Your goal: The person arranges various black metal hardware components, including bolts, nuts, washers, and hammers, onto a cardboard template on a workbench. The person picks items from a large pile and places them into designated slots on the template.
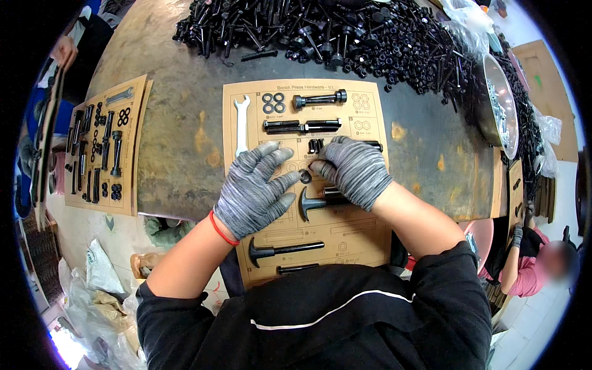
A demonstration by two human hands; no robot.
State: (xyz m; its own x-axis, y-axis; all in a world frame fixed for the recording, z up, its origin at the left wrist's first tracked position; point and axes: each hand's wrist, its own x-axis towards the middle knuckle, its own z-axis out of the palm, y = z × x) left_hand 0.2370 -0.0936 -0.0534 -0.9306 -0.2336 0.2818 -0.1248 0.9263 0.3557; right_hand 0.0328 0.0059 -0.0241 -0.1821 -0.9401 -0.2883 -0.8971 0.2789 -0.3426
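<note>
A heap of black bolts and nuts [345, 37] covers the far side of the table [179, 123], beside a steel bowl [501, 105]. A second filled card [102, 148] lies at left, with plastic bags [105, 296] on the floor below it.

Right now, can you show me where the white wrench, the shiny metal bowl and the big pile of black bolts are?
white wrench [240, 126], head view, middle of its handle.
metal bowl [497, 80], head view, its rim.
pile of black bolts [370, 34], head view, middle of the heap.
</note>
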